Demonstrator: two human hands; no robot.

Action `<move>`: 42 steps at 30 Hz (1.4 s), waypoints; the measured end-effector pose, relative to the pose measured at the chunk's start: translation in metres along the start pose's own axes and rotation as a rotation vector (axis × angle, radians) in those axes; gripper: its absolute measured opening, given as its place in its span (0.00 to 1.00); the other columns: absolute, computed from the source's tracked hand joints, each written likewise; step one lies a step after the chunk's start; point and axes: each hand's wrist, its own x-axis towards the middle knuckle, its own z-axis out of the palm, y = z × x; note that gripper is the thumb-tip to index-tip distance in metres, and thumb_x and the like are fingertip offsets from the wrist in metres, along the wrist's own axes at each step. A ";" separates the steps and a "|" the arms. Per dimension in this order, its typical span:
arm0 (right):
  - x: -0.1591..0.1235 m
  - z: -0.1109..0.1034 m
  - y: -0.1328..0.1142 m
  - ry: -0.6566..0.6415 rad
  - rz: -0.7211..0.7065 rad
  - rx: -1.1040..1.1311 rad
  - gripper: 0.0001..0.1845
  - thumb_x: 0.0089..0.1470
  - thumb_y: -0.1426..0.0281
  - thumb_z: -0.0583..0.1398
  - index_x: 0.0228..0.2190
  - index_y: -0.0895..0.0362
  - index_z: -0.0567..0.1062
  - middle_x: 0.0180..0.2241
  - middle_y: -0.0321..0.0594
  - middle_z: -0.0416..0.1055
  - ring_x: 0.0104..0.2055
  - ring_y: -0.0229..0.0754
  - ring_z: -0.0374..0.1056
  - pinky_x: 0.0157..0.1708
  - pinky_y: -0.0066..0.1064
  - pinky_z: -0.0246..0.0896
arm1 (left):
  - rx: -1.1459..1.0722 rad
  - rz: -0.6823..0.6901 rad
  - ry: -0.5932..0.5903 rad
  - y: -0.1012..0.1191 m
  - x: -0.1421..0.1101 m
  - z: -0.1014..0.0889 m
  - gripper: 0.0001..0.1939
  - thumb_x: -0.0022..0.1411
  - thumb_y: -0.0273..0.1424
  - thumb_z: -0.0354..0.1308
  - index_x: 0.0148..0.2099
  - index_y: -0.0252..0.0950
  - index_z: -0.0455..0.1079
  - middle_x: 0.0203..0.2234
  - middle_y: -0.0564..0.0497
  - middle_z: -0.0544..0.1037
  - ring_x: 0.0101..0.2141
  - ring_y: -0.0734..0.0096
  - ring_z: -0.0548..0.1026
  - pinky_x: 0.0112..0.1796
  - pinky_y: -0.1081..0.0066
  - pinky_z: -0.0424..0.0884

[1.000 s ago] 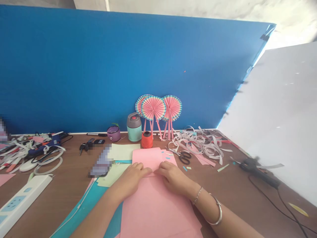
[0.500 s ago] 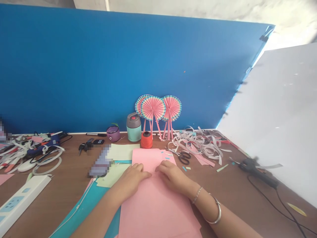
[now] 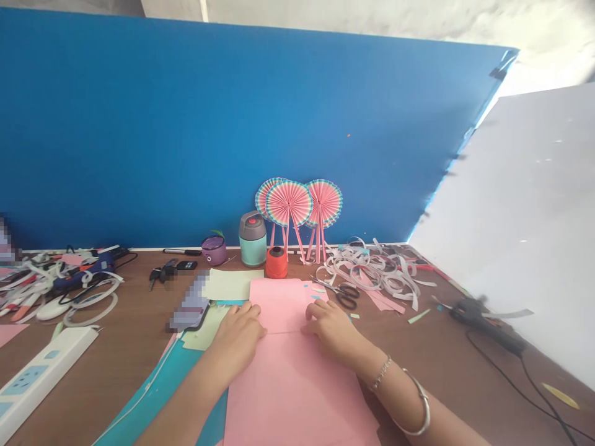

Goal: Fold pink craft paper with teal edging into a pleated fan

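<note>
Centrally, we see pink paper (image 3: 297, 390) lying on a brown table (image 3: 418, 384), under both our bare hands. Our forearms reach in from the lower corners and slant inward, wrists low. Our left hand (image 3: 239, 331) rests palm down on the paper's left side, fingers close together and gently bent, thumb apart and pointing inward. Our right hand (image 3: 330, 328) mirrors it on the right side, fingers curved, thumb apart from them. A crosswise line shows in the gap between the hands. The paper's long axis runs from the lower edge of our view straight away towards a blue board (image 3: 209, 124). On the left, pale green sheets (image 3: 235, 285) and teal paper (image 3: 160, 387) lie beside it; on the right, dark-handled scissors (image 3: 346, 296) lie near curled paper strips (image 3: 372, 272). Beyond the far end, we find a red spool (image 3: 277, 265), a mint flask (image 3: 253, 248) and round pleated fans (image 3: 289, 203).
</note>
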 end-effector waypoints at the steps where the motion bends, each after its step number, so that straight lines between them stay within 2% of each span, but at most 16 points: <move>1: -0.001 -0.002 0.000 0.006 0.004 0.014 0.16 0.42 0.83 0.54 0.26 0.55 0.78 0.34 0.43 0.69 0.36 0.44 0.57 0.33 0.35 0.46 | 0.018 -0.020 -0.015 -0.001 0.000 -0.001 0.19 0.55 0.17 0.44 0.29 0.36 0.74 0.34 0.43 0.71 0.39 0.59 0.64 0.33 0.63 0.54; 6: -0.002 0.000 0.001 0.042 0.009 0.068 0.11 0.43 0.80 0.54 0.24 0.57 0.74 0.30 0.42 0.67 0.34 0.42 0.58 0.33 0.33 0.49 | 0.032 -0.085 -0.032 -0.008 0.002 0.001 0.20 0.48 0.14 0.45 0.29 0.37 0.76 0.35 0.43 0.73 0.40 0.58 0.66 0.35 0.62 0.56; 10: -0.001 0.008 0.006 0.057 0.002 0.116 0.12 0.44 0.81 0.52 0.28 0.57 0.72 0.31 0.41 0.68 0.35 0.42 0.60 0.35 0.31 0.51 | 0.003 -0.116 0.050 -0.018 0.012 0.007 0.19 0.46 0.14 0.46 0.28 0.36 0.75 0.39 0.42 0.73 0.43 0.56 0.66 0.37 0.61 0.58; 14: -0.001 0.012 0.010 0.095 0.046 0.260 0.16 0.43 0.83 0.51 0.33 0.57 0.71 0.32 0.40 0.68 0.33 0.39 0.62 0.33 0.29 0.53 | -0.152 -0.185 0.342 -0.024 0.019 0.011 0.20 0.47 0.14 0.43 0.34 0.37 0.71 0.37 0.47 0.74 0.40 0.62 0.68 0.37 0.65 0.61; 17: -0.001 0.014 0.013 0.144 0.101 0.430 0.16 0.40 0.83 0.52 0.31 0.57 0.72 0.30 0.38 0.68 0.30 0.36 0.62 0.30 0.26 0.53 | -0.293 -0.180 0.633 -0.025 0.017 0.014 0.16 0.47 0.15 0.42 0.29 0.38 0.66 0.25 0.52 0.71 0.31 0.68 0.68 0.31 0.70 0.61; 20: 0.000 0.014 0.017 0.177 0.190 0.666 0.12 0.40 0.82 0.53 0.26 0.58 0.71 0.27 0.36 0.67 0.27 0.34 0.60 0.27 0.25 0.52 | -0.386 -0.056 0.887 -0.024 0.014 0.019 0.14 0.47 0.17 0.41 0.21 0.38 0.60 0.16 0.55 0.63 0.22 0.72 0.62 0.24 0.72 0.56; 22: 0.001 0.014 0.020 0.214 0.253 0.866 0.07 0.42 0.79 0.54 0.25 0.58 0.70 0.24 0.35 0.65 0.25 0.34 0.59 0.25 0.25 0.52 | -0.440 0.071 0.999 -0.022 0.012 0.023 0.14 0.48 0.17 0.41 0.18 0.38 0.59 0.14 0.55 0.61 0.20 0.73 0.61 0.23 0.72 0.55; 24: 0.003 0.013 0.020 0.255 0.267 1.062 0.01 0.45 0.74 0.56 0.24 0.57 0.68 0.23 0.34 0.64 0.25 0.35 0.59 0.26 0.26 0.54 | -0.490 0.149 1.014 -0.018 0.012 0.026 0.14 0.50 0.19 0.42 0.18 0.37 0.61 0.14 0.54 0.63 0.19 0.73 0.62 0.23 0.73 0.56; 27: 0.005 0.012 0.016 0.254 0.209 1.223 0.05 0.48 0.68 0.58 0.25 0.57 0.67 0.24 0.34 0.64 0.27 0.35 0.61 0.29 0.27 0.56 | -0.587 0.094 0.775 -0.006 0.017 0.030 0.13 0.56 0.24 0.44 0.28 0.36 0.70 0.21 0.51 0.72 0.24 0.72 0.68 0.25 0.74 0.60; 28: 0.005 0.013 0.014 0.240 0.190 1.223 0.06 0.48 0.68 0.58 0.26 0.57 0.67 0.25 0.34 0.65 0.28 0.36 0.61 0.29 0.27 0.56 | -0.631 0.038 0.654 0.000 0.019 0.031 0.12 0.58 0.28 0.47 0.34 0.36 0.72 0.25 0.51 0.75 0.26 0.72 0.70 0.25 0.74 0.61; 30: 0.005 0.013 0.007 0.210 0.164 1.172 0.05 0.49 0.68 0.58 0.27 0.57 0.68 0.27 0.35 0.66 0.28 0.35 0.61 0.29 0.27 0.56 | -0.701 -0.043 0.471 0.010 0.023 0.036 0.11 0.57 0.36 0.53 0.37 0.37 0.73 0.27 0.52 0.76 0.27 0.71 0.71 0.24 0.75 0.62; 32: 0.004 0.013 0.002 0.186 0.130 1.075 0.04 0.51 0.70 0.56 0.28 0.57 0.69 0.30 0.37 0.67 0.29 0.35 0.61 0.29 0.26 0.57 | -0.753 -0.087 0.447 0.017 0.026 0.041 0.15 0.59 0.39 0.51 0.30 0.36 0.74 0.22 0.52 0.75 0.23 0.72 0.69 0.24 0.74 0.63; 35: 0.002 0.012 -0.002 0.248 0.051 0.830 0.06 0.52 0.74 0.54 0.33 0.56 0.70 0.31 0.37 0.68 0.29 0.35 0.62 0.28 0.26 0.57 | -0.784 -0.001 0.661 0.018 0.026 0.046 0.13 0.62 0.33 0.49 0.33 0.36 0.74 0.25 0.51 0.75 0.29 0.69 0.72 0.31 0.73 0.67; 39: -0.006 0.006 -0.004 0.719 -0.131 0.423 0.13 0.49 0.79 0.55 0.38 0.54 0.66 0.31 0.39 0.66 0.34 0.40 0.63 0.32 0.31 0.60 | -0.437 0.165 1.039 0.006 0.022 0.041 0.18 0.60 0.21 0.47 0.48 0.39 0.70 0.31 0.48 0.73 0.35 0.67 0.69 0.36 0.68 0.65; 41: -0.010 0.003 -0.007 0.925 -0.240 0.268 0.17 0.47 0.80 0.56 0.40 0.54 0.64 0.35 0.42 0.64 0.37 0.43 0.62 0.36 0.35 0.60 | -0.226 0.158 1.108 0.002 0.022 0.037 0.21 0.59 0.17 0.47 0.51 0.40 0.68 0.30 0.48 0.71 0.35 0.66 0.67 0.36 0.66 0.63; 42: -0.012 0.002 -0.009 0.969 -0.278 0.202 0.19 0.46 0.80 0.57 0.41 0.54 0.63 0.37 0.43 0.64 0.39 0.44 0.62 0.37 0.37 0.60 | -0.149 0.146 1.105 0.002 0.022 0.036 0.22 0.59 0.17 0.47 0.52 0.40 0.68 0.30 0.48 0.70 0.34 0.66 0.66 0.36 0.65 0.62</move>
